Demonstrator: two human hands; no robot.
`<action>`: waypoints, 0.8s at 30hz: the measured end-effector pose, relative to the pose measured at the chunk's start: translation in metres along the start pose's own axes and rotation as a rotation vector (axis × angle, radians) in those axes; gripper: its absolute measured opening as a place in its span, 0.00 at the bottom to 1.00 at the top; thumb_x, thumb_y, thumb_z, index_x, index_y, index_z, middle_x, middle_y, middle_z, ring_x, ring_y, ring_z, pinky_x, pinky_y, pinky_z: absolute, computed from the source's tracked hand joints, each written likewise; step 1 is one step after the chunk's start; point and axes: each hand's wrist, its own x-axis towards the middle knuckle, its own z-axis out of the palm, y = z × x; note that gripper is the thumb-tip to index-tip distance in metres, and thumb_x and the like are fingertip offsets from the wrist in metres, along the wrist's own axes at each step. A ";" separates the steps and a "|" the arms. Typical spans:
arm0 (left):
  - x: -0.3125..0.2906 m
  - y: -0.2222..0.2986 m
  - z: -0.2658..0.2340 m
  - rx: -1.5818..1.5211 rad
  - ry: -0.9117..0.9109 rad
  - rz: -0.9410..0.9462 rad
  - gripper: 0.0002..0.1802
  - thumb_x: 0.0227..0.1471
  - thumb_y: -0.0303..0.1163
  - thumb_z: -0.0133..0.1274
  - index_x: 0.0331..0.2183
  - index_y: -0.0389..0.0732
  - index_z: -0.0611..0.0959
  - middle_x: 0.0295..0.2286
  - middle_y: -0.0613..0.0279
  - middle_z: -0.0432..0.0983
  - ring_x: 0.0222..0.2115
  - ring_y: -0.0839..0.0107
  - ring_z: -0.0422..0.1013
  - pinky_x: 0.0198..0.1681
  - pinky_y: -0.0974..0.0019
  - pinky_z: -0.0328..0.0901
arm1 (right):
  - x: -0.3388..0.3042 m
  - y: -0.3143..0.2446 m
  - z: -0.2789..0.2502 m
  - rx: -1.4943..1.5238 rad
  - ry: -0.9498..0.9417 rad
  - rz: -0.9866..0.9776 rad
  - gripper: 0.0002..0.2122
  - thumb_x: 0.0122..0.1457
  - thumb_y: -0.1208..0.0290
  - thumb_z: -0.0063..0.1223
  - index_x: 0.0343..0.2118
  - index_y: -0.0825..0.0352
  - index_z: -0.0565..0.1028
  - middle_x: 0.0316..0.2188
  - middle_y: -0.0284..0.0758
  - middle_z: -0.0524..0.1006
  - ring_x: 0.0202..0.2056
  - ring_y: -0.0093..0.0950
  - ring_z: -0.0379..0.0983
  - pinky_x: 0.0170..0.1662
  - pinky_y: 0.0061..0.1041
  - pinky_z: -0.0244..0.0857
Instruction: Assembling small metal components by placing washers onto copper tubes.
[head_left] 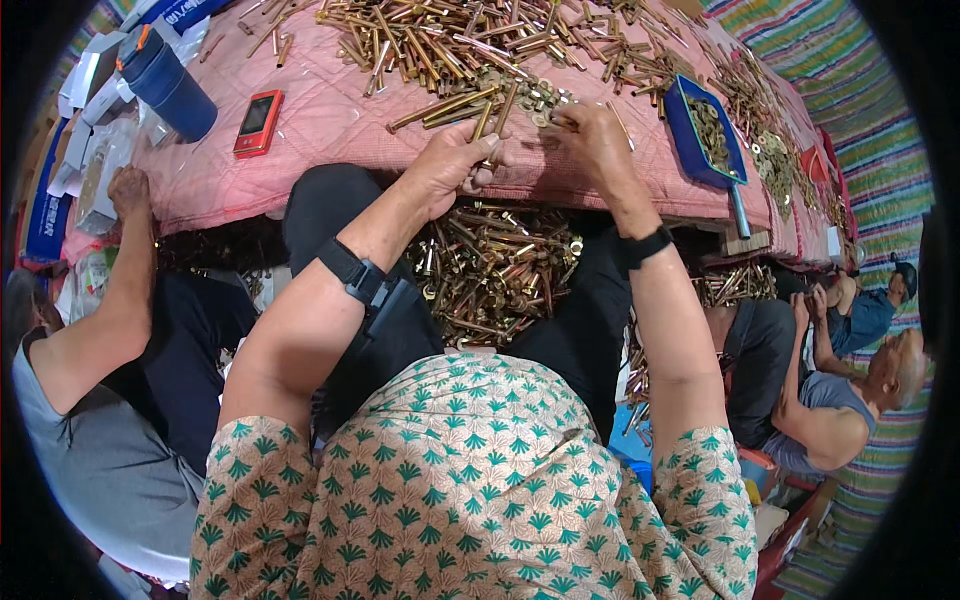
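Observation:
My left hand point(452, 168) is closed around a few long gold-coloured bolts point(505, 108), their ends jutting up past the thumb. More long bolts point(440, 106) lie on the cloth just beyond it. Beside it on the right, my right hand point(600, 145) has its fingers pinched together at the edge of a small pile of washers point(538, 97). What those fingertips hold, if anything, is too small to make out. Between my knees, below the table edge, sits a heap of finished-looking bolts point(495, 260), some with washers and nuts on them.
A large bolt pile point(450, 40) spreads over the pink quilted cloth point(300, 150). On the right lies a blue scoop point(708, 130) with small metal parts; on the left, a red device point(259, 123) and a blue bottle point(168, 85). People sit close on both sides.

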 end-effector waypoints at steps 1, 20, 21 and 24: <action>-0.001 0.000 0.000 0.001 0.002 0.002 0.12 0.57 0.35 0.48 0.41 0.42 0.74 0.26 0.65 0.75 0.15 0.86 0.60 0.14 0.83 0.52 | 0.002 -0.005 0.005 -0.118 0.002 -0.065 0.07 0.47 0.73 0.57 0.31 0.67 0.77 0.26 0.40 0.75 0.29 0.38 0.73 0.34 0.33 0.66; -0.003 -0.009 0.008 0.055 -0.170 -0.095 0.12 0.57 0.37 0.49 0.37 0.38 0.75 0.26 0.62 0.75 0.15 0.86 0.60 0.16 0.83 0.52 | -0.011 -0.026 -0.004 0.537 0.181 0.203 0.03 0.51 0.79 0.55 0.26 0.70 0.72 0.16 0.28 0.67 0.20 0.17 0.61 0.23 0.21 0.58; -0.004 -0.009 0.009 -0.004 -0.149 -0.110 0.12 0.57 0.37 0.49 0.37 0.38 0.75 0.26 0.62 0.75 0.15 0.86 0.60 0.16 0.83 0.52 | -0.014 -0.032 -0.004 0.448 0.233 0.145 0.03 0.50 0.80 0.55 0.28 0.69 0.72 0.18 0.30 0.69 0.20 0.18 0.63 0.24 0.21 0.59; -0.003 -0.011 0.008 -0.068 -0.173 -0.085 0.15 0.57 0.39 0.49 0.40 0.37 0.73 0.26 0.64 0.74 0.15 0.86 0.58 0.15 0.81 0.51 | -0.016 -0.042 -0.006 0.279 0.281 -0.046 0.06 0.49 0.81 0.54 0.31 0.68 0.72 0.22 0.35 0.72 0.22 0.21 0.67 0.25 0.22 0.61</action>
